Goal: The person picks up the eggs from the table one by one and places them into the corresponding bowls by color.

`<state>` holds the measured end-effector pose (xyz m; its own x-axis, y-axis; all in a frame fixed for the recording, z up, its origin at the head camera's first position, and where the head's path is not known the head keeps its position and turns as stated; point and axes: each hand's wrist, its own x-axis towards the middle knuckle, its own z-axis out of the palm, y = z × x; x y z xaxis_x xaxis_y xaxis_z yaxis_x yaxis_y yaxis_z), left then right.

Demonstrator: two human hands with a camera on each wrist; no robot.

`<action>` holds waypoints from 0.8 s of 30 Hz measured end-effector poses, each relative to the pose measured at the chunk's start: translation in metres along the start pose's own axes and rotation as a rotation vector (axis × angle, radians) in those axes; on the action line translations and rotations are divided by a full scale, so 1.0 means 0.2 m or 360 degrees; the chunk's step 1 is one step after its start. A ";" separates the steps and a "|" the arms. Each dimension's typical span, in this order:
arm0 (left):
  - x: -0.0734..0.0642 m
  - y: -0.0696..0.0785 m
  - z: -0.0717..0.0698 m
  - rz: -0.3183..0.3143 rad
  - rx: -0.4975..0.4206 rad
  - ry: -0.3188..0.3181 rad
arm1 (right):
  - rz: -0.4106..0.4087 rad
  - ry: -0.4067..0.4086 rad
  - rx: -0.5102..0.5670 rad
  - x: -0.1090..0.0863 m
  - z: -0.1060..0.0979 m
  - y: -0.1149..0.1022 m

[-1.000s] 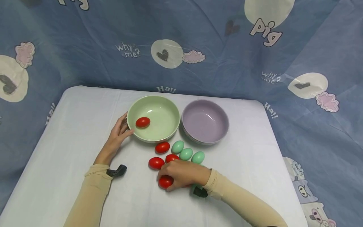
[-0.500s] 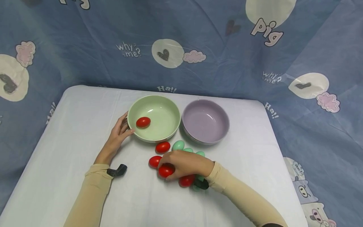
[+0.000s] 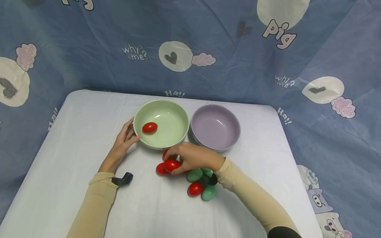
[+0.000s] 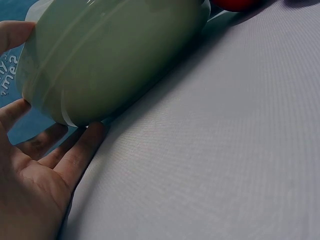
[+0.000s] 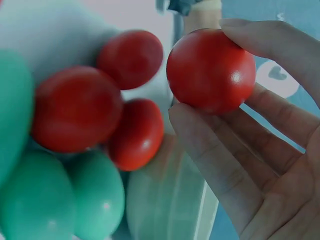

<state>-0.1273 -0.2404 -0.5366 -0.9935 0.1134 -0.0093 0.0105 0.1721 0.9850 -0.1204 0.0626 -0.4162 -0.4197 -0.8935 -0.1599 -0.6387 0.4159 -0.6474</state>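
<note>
My right hand (image 3: 196, 156) pinches a red egg (image 3: 172, 165) between thumb and fingers, just in front of the green bowl (image 3: 175, 122). In the right wrist view this egg (image 5: 210, 70) sits at the fingertips. Below and behind it lie another red egg (image 3: 161, 169) and one mostly hidden by the fingers. A further red egg (image 3: 195, 188) lies among green eggs (image 3: 209, 192) under the right wrist; the hand and wrist cover part of this group. My left hand (image 3: 122, 142) rests its extended fingers and thumb against the green bowl's left outer side.
One red egg (image 3: 149, 128) lies inside the green bowl. A purple bowl (image 3: 215, 127) stands close to its right. Both are on a white-covered table (image 3: 74, 138), with a blue printed cloth (image 3: 119, 76) behind.
My right hand has moved up and slightly left toward the green bowl with the red egg, uncovering the red and green eggs below. The left hand stays against the bowl.
</note>
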 end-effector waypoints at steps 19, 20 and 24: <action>0.00 0.00 0.00 0.0015 -0.0026 -0.0009 | -0.0015 0.0071 0.0078 0.20 -0.22 0.07; 0.00 0.00 0.00 0.0013 -0.0025 -0.0009 | -0.0008 0.0073 0.0084 0.21 -0.23 0.08; 0.00 0.00 0.00 0.0007 -0.0026 -0.0006 | 0.0045 0.0076 0.0121 0.25 -0.27 0.10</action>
<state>-0.1275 -0.2407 -0.5363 -0.9930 0.1181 -0.0056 0.0129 0.1553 0.9878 -0.1890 0.0351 -0.3962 -0.4686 -0.8716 -0.1443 -0.5758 0.4252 -0.6983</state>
